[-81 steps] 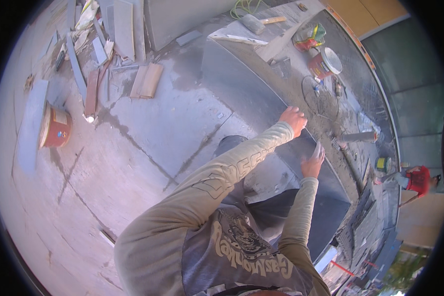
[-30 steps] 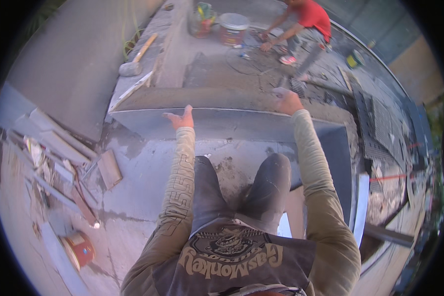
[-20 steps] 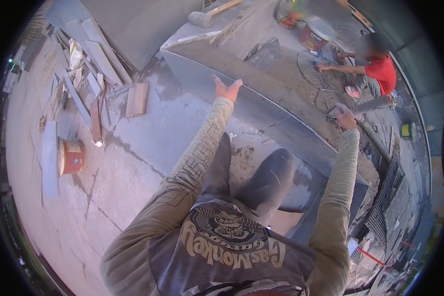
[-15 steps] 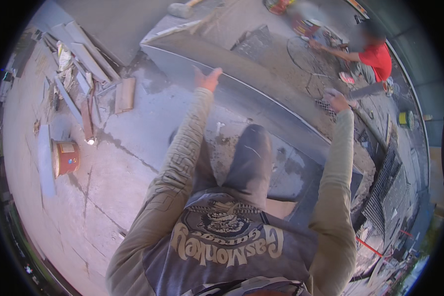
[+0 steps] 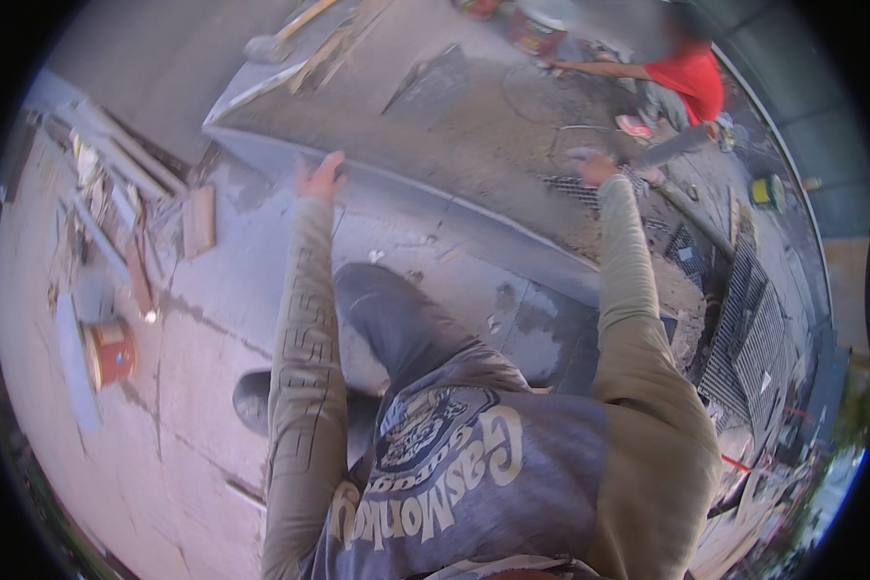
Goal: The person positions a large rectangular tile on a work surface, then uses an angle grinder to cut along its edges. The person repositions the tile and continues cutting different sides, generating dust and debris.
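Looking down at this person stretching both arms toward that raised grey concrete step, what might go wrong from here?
Three risks seem likely. The left hand is at the edge of the concrete ledge; with one knee raised, a slip there might mean a fall. The right hand is close to the metal grating, which might scrape or catch its fingers. Loose boards and a red can lie on the floor to the left, a possible trip hazard.
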The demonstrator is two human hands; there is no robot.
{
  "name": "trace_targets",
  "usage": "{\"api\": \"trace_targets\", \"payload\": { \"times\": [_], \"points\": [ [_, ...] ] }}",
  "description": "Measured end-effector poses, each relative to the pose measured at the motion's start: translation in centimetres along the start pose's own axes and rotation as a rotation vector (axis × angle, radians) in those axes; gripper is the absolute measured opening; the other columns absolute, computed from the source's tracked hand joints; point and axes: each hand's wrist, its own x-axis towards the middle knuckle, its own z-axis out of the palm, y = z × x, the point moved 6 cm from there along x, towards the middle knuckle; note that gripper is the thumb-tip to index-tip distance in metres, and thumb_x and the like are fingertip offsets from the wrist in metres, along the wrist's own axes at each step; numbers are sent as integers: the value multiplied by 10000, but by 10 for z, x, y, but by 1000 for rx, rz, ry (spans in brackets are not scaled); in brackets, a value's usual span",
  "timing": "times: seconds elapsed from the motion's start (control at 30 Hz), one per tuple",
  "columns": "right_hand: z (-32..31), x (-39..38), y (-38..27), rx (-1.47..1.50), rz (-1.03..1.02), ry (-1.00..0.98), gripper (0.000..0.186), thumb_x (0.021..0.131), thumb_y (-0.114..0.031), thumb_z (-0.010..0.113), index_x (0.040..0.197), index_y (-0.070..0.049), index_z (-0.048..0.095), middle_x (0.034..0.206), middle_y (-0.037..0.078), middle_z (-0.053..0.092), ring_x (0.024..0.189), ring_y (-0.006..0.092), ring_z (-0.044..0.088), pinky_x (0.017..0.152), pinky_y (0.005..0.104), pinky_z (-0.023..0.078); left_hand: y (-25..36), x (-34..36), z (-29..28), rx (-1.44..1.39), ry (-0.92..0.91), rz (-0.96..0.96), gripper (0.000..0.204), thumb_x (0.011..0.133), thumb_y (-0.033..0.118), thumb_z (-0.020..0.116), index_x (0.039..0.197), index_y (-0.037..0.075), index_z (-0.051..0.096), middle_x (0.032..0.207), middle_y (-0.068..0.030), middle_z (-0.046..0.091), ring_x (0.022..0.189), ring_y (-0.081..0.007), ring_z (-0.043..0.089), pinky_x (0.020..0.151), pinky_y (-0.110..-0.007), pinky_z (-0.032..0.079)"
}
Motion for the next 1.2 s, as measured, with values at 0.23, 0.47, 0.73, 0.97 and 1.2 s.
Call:
{"api": "trace_targets", "payload": {
  "times": [0.23, 0.47, 0.73, 0.97, 1.2],
  "points": [
    [-52, 19, 16, -172, -148, 104, 547, 884, -393, 708, 1319, -64, 667, 1266, 210, 698, 1176, 359, 665, 1010, 414, 506, 19, -30, 29, 146, 135, 38, 1208, 794, 70, 845, 1670, 138, 16, 1581, -224, 344, 1370, -428, 456, 980, -516, 530],
    [-73, -4, 8, -175, -239, 208, 495, 939, -474, 637, 1238, -89, 725, 1204, 213, 718, 1171, 358, 666, 1020, 416, 490, 29, -26, 9, 215, 178, 32, 1167, 816, 80, 818, 1672, 142, 27, 1615, -171, 319, 1418, -374, 417, 991, -490, 524],
    [-143, -42, 4, -56, -97, 554, 511, 989, -543, 561, 1140, -101, 768, 964, 179, 766, 982, 361, 723, 950, 418, 516, 20, -32, 29, 157, 187, 65, 1119, 809, 94, 814, 1669, 145, 100, 1624, -142, 316, 1410, -340, 427, 1008, -524, 488],
    [-221, -89, -46, -91, -246, 841, 354, 969, -401, 665, 1135, -107, 774, 908, 86, 786, 879, 219, 757, 823, 345, 546, 17, -26, 23, 124, 228, 64, 1096, 803, 89, 808, 1668, 161, 138, 1627, -101, 324, 1396, -322, 442, 1019, -533, 473],
    [-283, -101, -131, -197, -456, 914, 358, 955, -421, 680, 1118, -119, 782, 1027, 169, 766, 987, 303, 736, 880, 401, 542, 15, -27, 21, 148, 206, 72, 1101, 802, 88, 820, 1667, 167, 142, 1587, -106, 377, 1356, -311, 475, 991, -523, 486]
  ]
}}
